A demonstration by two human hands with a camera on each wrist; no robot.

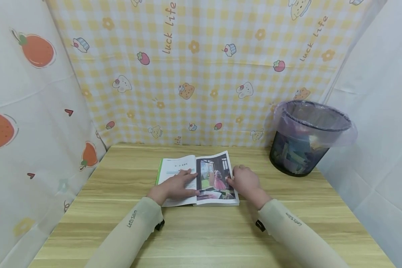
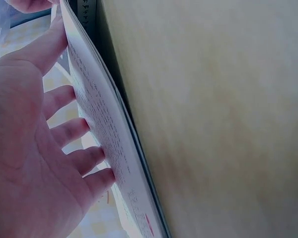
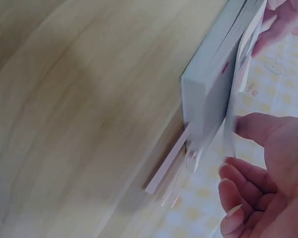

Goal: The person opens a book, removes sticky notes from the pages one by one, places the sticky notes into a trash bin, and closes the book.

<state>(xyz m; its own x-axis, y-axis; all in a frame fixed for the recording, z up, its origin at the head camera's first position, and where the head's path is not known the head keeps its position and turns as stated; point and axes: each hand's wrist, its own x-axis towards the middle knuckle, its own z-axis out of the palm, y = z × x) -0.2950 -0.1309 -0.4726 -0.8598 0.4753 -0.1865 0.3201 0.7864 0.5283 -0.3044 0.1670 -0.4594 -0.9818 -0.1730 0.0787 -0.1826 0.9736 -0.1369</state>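
An open book (image 1: 177, 162) lies on the wooden table, a printed page on the left and a colour picture page (image 1: 206, 178) of a figure in a pink dress on the right. My left hand (image 1: 179, 186) rests on the left page with its fingers spread, the thumb reaching the middle fold. At the book's right edge, my right hand (image 1: 246, 182) pinches a page. The right wrist view shows that page (image 3: 232, 119) standing off the thick page block (image 3: 203, 94), with the thumb (image 3: 258, 128) on one face and curled fingers near its edge.
A black waste bin (image 1: 289, 156) with a purple liner (image 1: 331, 136) stands at the table's back right. A yellow checked curtain (image 1: 201, 67) hangs behind the wooden table (image 1: 201, 238), with white cloths along both sides.
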